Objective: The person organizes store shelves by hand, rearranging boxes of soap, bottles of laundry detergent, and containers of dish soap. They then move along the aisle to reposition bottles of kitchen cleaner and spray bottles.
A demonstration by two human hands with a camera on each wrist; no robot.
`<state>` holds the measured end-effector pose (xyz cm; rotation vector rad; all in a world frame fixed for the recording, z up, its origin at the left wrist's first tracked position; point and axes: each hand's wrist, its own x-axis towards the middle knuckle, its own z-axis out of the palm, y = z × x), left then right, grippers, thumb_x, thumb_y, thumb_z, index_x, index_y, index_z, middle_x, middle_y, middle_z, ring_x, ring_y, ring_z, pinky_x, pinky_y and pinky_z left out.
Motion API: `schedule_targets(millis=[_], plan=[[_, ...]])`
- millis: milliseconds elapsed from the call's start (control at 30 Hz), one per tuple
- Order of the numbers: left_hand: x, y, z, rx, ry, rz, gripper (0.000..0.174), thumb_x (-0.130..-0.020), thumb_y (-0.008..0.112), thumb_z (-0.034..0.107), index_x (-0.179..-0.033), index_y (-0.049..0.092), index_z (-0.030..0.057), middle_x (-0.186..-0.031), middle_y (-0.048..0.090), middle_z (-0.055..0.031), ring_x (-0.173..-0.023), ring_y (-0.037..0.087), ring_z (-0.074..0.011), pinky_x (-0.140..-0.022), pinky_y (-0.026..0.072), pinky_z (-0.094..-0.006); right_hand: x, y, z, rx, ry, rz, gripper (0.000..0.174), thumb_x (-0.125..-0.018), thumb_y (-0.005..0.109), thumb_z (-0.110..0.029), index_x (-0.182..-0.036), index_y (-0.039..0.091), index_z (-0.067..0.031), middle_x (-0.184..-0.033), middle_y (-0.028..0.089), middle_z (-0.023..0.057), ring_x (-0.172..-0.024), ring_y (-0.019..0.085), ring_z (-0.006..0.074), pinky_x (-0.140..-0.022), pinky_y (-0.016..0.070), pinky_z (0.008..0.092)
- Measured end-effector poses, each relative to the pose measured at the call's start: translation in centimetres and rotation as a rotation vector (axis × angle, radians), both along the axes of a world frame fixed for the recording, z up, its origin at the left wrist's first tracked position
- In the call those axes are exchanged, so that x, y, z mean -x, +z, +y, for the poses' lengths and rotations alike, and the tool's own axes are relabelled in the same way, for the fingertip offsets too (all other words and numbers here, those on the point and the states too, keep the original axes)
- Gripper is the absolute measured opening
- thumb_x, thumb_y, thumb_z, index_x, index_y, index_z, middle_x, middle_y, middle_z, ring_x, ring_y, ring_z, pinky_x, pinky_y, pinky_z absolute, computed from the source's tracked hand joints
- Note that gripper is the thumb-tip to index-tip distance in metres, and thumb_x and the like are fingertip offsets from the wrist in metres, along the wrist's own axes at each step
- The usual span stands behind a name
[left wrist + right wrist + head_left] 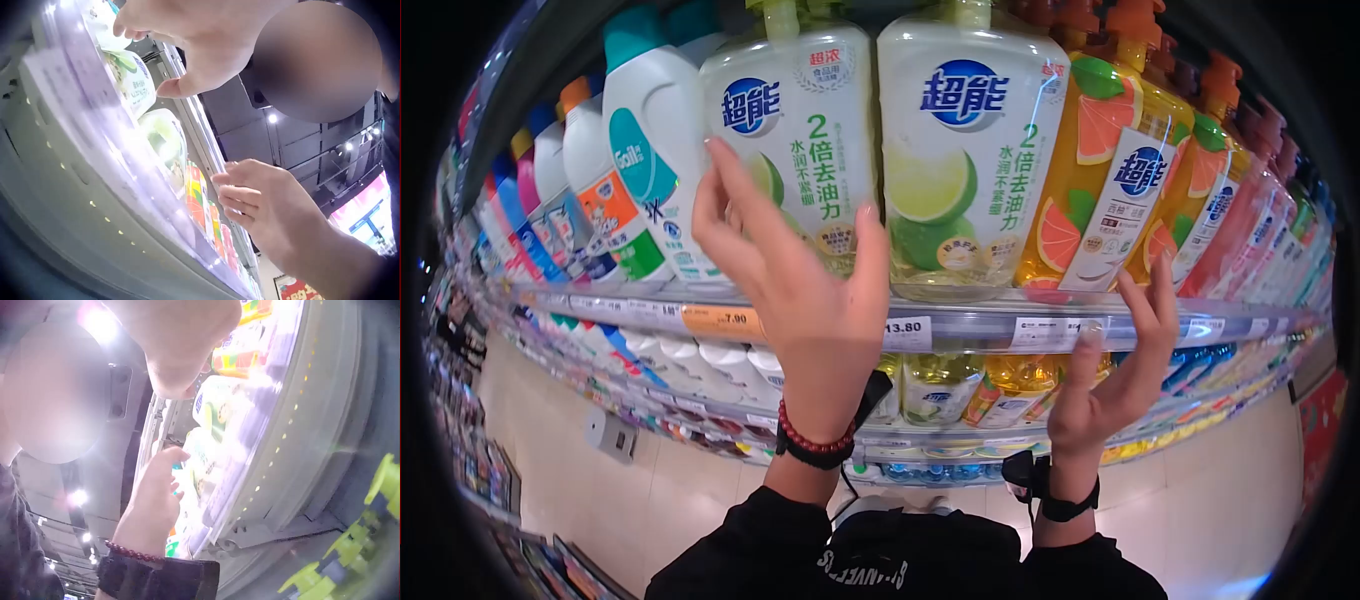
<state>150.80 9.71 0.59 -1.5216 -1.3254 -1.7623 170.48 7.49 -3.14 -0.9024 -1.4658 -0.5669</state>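
My left hand [810, 300], with a red bead bracelet [815, 438] on its wrist, is raised before a pump bottle of pale green dish soap [800, 120]. Its fingers are spread, and they overlap the lime label in the head view. A matching lime dish soap bottle [960, 140] stands to the right. Lower down, my right hand [1120, 375] is raised before the shelf edge, fingers loosely bent, nearest an orange dish soap bottle [1090, 170] with grapefruit pictures. Nothing is held in either hand; the left wrist view shows the right hand [275, 212] apart from the bottles.
A clear shelf edge [970, 333] with price tags runs below the bottles. White bottles with teal and orange caps [650, 140] stand at left, pink bottles [1250, 235] at right. Lower shelves hold more bottles [940, 388]. Yellow-green pump tops [350, 547] show in the right wrist view.
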Motion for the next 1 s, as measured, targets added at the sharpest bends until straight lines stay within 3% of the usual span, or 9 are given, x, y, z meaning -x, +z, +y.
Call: schedule_targets(millis=[100, 233, 433, 733, 1000], plan=[[-1.0, 0.5, 0.2, 0.085, 0.212, 0.038, 0.089, -0.076, 0.069, 0.009, -0.144, 0.013, -0.0082, -0.134, 0.025, -0.0281, -0.12, 0.033, -0.0432, -0.103, 0.0286, -0.0453, -2.2, -0.5, 0.2, 0.037, 0.091, 0.063, 0.032, -0.082, 0.055, -0.013, -0.11, 0.058, 0.0027, -0.13, 0.049, 0.027, -0.117, 0.049, 0.0365, -0.098, 0.0369, 0.0416], [-0.8, 0.3, 0.2, 0.121, 0.244, -0.014, 0.093, -0.078, 0.071, 0.016, -0.145, 0.01, -0.0062, -0.131, 0.032, -0.0317, -0.121, 0.035, -0.0435, -0.103, 0.029, -0.0459, -3.9, -0.7, 0.8, -0.003, 0.173, 0.108, 0.027, -0.084, 0.051, -0.011, -0.105, 0.058, 0.0038, -0.122, 0.055, 0.0247, -0.108, 0.055, 0.0337, -0.093, 0.0412, 0.0388], [-0.2, 0.6, 0.3, 0.139, 0.336, 0.063, 0.09, -0.074, 0.075, 0.021, -0.143, 0.023, -0.0044, -0.127, 0.041, -0.0289, -0.116, 0.042, -0.0418, -0.098, 0.0348, -0.0462, -4.4, -0.9, 0.9, 0.004, 0.213, 0.195, 0.02, -0.084, 0.048, -0.007, -0.098, 0.057, 0.0041, -0.113, 0.059, 0.0223, -0.1, 0.057, 0.0315, -0.09, 0.0422, 0.0385], [0.7, 0.5, 0.8, 0.003, 0.231, 0.008, 0.087, -0.065, 0.081, 0.021, -0.138, 0.038, -0.0018, -0.118, 0.047, -0.0214, -0.11, 0.046, -0.0352, -0.093, 0.0392, -0.0429, -4.7, -0.5, 0.8, -0.024, 0.204, 0.2, 0.016, -0.082, 0.048, -0.003, -0.093, 0.057, 0.0047, -0.102, 0.061, 0.0197, -0.093, 0.057, 0.0291, -0.085, 0.0425, 0.0373], [0.9, 0.5, 0.5, -0.029, 0.188, -0.04, 0.085, -0.062, 0.082, 0.019, -0.135, 0.043, -0.0014, -0.116, 0.047, -0.0194, -0.108, 0.048, -0.0322, -0.089, 0.0427, -0.039, -4.4, -0.2, 0.9, -0.023, 0.186, 0.151, 0.017, -0.082, 0.05, -0.003, -0.094, 0.059, 0.0045, -0.101, 0.062, 0.019, -0.092, 0.058, 0.0285, -0.084, 0.043, 0.0372]])
